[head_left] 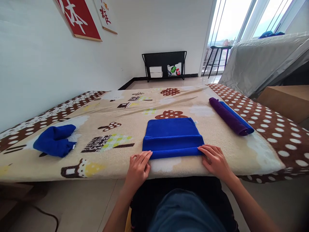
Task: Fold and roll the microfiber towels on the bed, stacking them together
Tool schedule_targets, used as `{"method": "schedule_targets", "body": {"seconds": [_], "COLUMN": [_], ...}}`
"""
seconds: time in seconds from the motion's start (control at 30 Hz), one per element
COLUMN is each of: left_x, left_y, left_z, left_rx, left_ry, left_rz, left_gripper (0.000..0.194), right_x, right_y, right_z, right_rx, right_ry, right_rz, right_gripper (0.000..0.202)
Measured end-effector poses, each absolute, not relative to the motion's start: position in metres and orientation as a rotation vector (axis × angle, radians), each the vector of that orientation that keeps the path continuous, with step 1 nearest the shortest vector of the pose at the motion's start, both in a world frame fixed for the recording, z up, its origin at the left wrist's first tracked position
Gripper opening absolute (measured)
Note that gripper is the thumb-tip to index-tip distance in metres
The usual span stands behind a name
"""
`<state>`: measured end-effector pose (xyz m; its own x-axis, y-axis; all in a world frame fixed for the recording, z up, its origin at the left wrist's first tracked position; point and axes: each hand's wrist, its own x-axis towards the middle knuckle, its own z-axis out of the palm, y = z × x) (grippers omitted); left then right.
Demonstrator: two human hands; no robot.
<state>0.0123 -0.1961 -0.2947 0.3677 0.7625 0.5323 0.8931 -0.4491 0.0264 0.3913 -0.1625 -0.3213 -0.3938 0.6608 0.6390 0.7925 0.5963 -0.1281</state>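
A blue towel (172, 129) lies in front of me on a patterned blanket, its far part flat and its near edge folded over into a thick band. At the left end of that band, my left hand (139, 164) is closed, thumb and fingers pinching the corner. My right hand (214, 161) grips the right end the same way. To the right lie a rolled purple towel (228, 116) and, against it, a rolled blue towel (238, 117). A crumpled blue towel (54, 140) with a small white tag rests at the far left.
The cream blanket (135, 122) with a brown dotted border covers the surface. Beyond it stands a black rack (164, 59) holding white boxes and a printed bag. At right are a cardboard box (285, 100), a sheet-covered piece of furniture (265, 61) and a stool (219, 48).
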Motion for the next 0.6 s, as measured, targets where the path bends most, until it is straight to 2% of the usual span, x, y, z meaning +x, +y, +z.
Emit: {"method": "schedule_targets", "body": {"seconds": [0.23,0.43,0.6], "left_x": [0.017,0.017,0.018], "left_y": [-0.183,-0.193,-0.2], "left_z": [-0.298,-0.296,-0.282], "left_rx": [-2.247,-2.194,-2.323], "left_ry": [-1.526,-1.488,-1.585], "left_rz": [-0.825,-0.918,-0.792], "left_gripper": [0.037,0.031,0.029], "right_x": [0.381,0.381,0.382], "right_y": [-0.152,-0.165,-0.172], "right_z": [-0.317,-0.309,-0.303], "right_rx": [-1.211,-1.194,-1.173], "right_ry": [-2.091,-2.089,-2.153], "right_rz": [-0.306,-0.27,-0.164], "right_gripper": [0.028,0.024,0.02]}}
